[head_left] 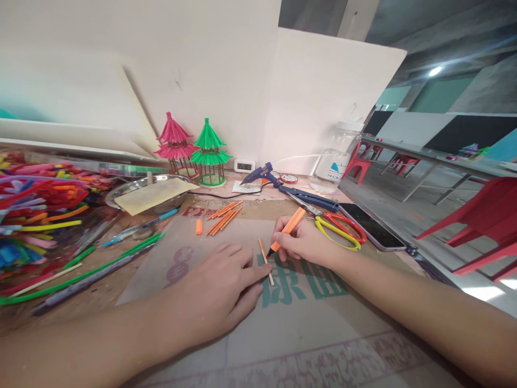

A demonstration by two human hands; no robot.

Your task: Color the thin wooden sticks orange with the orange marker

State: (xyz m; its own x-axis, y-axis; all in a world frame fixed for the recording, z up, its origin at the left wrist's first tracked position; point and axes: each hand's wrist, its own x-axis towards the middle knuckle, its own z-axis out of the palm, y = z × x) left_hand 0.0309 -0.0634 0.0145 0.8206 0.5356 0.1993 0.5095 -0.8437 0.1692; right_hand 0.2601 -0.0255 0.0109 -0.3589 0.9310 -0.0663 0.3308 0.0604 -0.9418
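My right hand (294, 241) grips an orange marker (293, 221), its dark tip touching a thin wooden stick (271, 279) on the sheet. The upper part of this stick is orange, the lower end pale. My left hand (226, 285) lies palm down with its fingers apart, the index fingertip pressing on the stick. Behind the hands lie several orange sticks (224, 218), and left of them stands an orange marker cap (199, 227).
Red (175, 141) and green (209, 153) pagoda models stand at the back. Pipe cleaners (40, 205) and a metal bowl (117, 200) are left. A glue gun (262, 173), scissors (343, 231), phone (374, 226) and plastic jar (335, 161) are right.
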